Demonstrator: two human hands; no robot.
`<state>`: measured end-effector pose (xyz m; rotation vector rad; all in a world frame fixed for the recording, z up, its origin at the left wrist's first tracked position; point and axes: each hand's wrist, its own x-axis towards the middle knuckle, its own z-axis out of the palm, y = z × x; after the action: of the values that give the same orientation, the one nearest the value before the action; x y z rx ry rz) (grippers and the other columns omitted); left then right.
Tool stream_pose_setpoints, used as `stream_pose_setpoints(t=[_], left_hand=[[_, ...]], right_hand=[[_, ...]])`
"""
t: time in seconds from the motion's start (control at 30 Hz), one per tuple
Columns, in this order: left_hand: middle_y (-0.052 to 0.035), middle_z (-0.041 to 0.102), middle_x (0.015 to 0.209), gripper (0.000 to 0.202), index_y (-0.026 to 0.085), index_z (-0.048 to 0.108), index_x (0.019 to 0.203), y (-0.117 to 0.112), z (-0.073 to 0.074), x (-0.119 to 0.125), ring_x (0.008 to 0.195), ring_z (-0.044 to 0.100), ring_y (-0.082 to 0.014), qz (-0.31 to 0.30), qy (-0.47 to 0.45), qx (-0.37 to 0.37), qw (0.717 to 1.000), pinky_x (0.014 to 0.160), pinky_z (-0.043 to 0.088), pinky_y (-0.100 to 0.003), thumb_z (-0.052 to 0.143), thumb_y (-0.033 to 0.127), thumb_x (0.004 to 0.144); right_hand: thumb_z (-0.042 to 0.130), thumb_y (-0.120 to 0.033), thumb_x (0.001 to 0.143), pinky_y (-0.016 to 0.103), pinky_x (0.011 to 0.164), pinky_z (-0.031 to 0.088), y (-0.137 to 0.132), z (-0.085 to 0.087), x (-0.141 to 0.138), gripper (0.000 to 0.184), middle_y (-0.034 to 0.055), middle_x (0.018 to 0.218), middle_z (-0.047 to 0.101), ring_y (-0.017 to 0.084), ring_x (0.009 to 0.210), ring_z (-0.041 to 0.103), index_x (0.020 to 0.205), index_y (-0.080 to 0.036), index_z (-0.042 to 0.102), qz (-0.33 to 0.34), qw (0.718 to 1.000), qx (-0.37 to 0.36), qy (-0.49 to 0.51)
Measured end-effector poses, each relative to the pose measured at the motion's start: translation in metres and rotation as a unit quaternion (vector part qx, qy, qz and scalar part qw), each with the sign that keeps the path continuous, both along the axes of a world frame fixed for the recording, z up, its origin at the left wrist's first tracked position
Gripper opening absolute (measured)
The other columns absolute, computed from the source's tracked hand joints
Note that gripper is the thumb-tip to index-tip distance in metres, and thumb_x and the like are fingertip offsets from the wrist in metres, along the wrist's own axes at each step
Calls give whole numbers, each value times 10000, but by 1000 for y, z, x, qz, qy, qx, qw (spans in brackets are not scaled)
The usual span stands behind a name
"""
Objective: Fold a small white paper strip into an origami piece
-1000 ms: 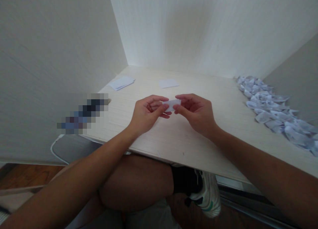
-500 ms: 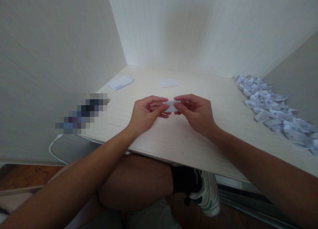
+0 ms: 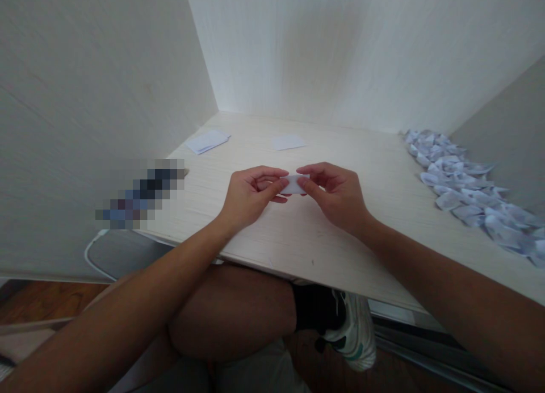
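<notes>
Between my two hands is a small folded piece of white paper (image 3: 293,185), held just above the desk. My left hand (image 3: 255,193) pinches its left end, thumb in front and fingers curled behind. At the right end, my right hand (image 3: 336,193) grips it the same way. Beyond the hands, a flat white sheet of paper (image 3: 289,142) lies on the desk. A small stack of white paper (image 3: 208,141) sits farther left, near the side wall.
A long heap of folded white paper pieces (image 3: 472,188) runs along the right of the white desk (image 3: 264,239). At the left edge is a blurred-out object (image 3: 145,191), with a white cable (image 3: 87,251) below it. Walls enclose the back and sides.
Almost nothing differs. The fingers of my right hand have shifted very slightly on the paper, and fewer of its lower fingertips show beneath it.
</notes>
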<state>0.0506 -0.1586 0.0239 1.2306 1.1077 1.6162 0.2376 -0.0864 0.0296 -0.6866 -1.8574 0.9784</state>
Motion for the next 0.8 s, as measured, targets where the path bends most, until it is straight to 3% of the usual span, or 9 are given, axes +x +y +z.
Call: stream_pose_setpoints(t=[0.2, 0.47, 0.63, 0.8], left_hand=[[-61, 827, 791, 368, 143, 827, 911, 3, -1, -2, 742, 824, -233, -7, 4, -10, 1000, 670, 743, -362, 973, 419, 717], [-84, 837, 831, 363, 153, 839, 900, 5, -8, -5, 765, 827, -245, -16, 40, -38, 998, 617, 726, -334, 953, 452, 728], [-71, 830, 826, 362, 159, 831, 990, 9, -13, -5, 733, 800, -209, -15, 49, -52, 997, 592, 709, -306, 922, 416, 752], [-54, 790, 763, 300, 162, 782, 809, 13, -15, -6, 666, 737, -166, -17, 73, -48, 996, 559, 686, -287, 890, 439, 771]], right_hand=[[770, -340, 887, 325, 669, 504, 1, 2, 1, 173, 31, 821, 771, 167, 723, 680, 969, -194, 814, 1, 1000, 16, -26], [728, -460, 902, 305, 615, 454, 5, 1, -1, 284, 43, 767, 753, 152, 639, 607, 850, -182, 752, 32, 995, -12, -98], [724, -380, 863, 299, 607, 417, 7, 5, 1, 223, 35, 709, 737, 153, 628, 587, 750, -189, 746, 21, 992, 6, -127], [711, -339, 862, 309, 632, 425, 8, 5, 2, 199, 37, 711, 745, 160, 647, 605, 740, -190, 761, 4, 989, 13, -144]])
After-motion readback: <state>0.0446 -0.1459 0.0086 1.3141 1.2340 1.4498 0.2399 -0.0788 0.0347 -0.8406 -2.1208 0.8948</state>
